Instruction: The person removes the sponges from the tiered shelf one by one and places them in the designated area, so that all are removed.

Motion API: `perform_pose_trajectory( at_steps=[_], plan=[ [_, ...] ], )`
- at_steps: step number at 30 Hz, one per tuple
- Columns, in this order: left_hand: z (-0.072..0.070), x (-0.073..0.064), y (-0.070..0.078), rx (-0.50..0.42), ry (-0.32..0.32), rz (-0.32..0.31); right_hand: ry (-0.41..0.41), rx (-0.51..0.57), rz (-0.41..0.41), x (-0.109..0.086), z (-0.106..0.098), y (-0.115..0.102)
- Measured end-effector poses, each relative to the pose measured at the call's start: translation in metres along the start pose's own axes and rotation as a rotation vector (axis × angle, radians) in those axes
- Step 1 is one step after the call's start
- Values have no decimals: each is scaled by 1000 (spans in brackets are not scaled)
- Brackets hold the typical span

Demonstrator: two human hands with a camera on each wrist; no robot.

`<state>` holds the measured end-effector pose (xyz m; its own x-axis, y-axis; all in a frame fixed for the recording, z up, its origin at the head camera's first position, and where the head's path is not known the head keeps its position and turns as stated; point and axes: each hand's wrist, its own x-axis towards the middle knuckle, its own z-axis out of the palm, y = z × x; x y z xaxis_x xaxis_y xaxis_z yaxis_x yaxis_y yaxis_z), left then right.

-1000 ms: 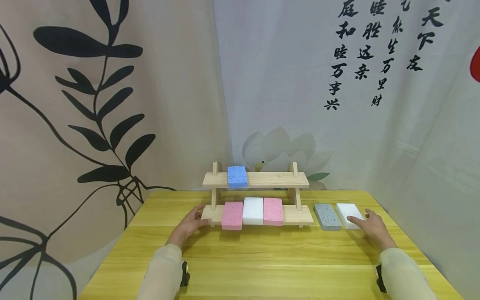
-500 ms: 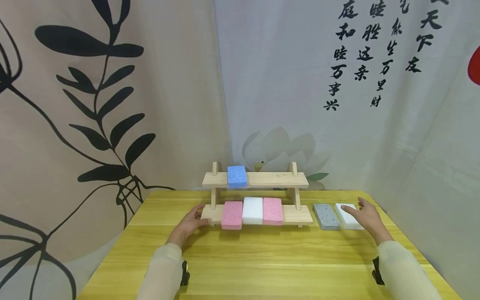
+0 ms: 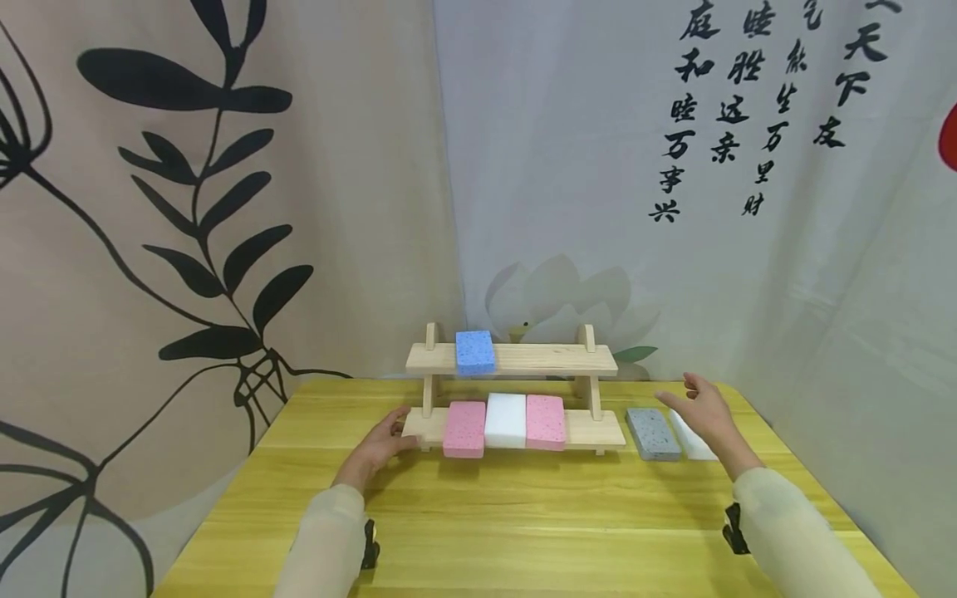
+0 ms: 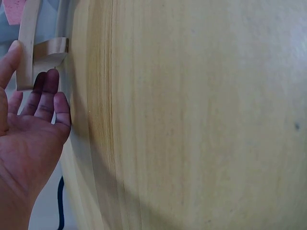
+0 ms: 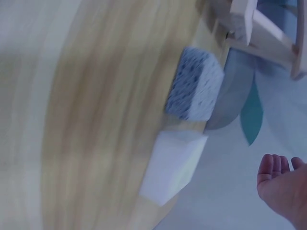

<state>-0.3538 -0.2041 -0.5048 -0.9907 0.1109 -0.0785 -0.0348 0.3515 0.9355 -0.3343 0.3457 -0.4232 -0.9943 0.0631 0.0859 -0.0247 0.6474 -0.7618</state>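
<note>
A two-tier wooden display rack (image 3: 583, 428) stands on the table. My left hand (image 3: 374, 451) grips the left end of its lower shelf, thumb at the front edge and fingers behind; the left wrist view shows the thumb against the board (image 4: 28, 52). My right hand (image 3: 703, 413) is raised with fingers apart and holds nothing. It hovers over a white sponge block (image 3: 694, 442), partly covering it in the head view. A grey speckled sponge (image 3: 654, 433) lies just left of that block, beside the rack. In the right wrist view the hand (image 5: 285, 184) is away from both blocks.
A blue sponge (image 3: 474, 353) sits on the upper shelf. On the lower shelf, a pink sponge (image 3: 464, 429), a white one (image 3: 505, 420) and another pink one (image 3: 545, 422) stand side by side. A printed curtain (image 3: 359, 208) hangs close behind the table (image 3: 508, 531).
My right hand has lifted off the white sponge block at the far right and moved up and leftward, with nothing in it. My left hand has stayed at the rack's end.
</note>
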Motion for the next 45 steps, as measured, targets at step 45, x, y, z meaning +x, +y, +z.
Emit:
perform_pose_trajectory(
  at_steps=[45],
  plan=[
    [0, -3, 4, 18, -2, 3, 38, 198, -125, 12, 64, -110]
  ],
)
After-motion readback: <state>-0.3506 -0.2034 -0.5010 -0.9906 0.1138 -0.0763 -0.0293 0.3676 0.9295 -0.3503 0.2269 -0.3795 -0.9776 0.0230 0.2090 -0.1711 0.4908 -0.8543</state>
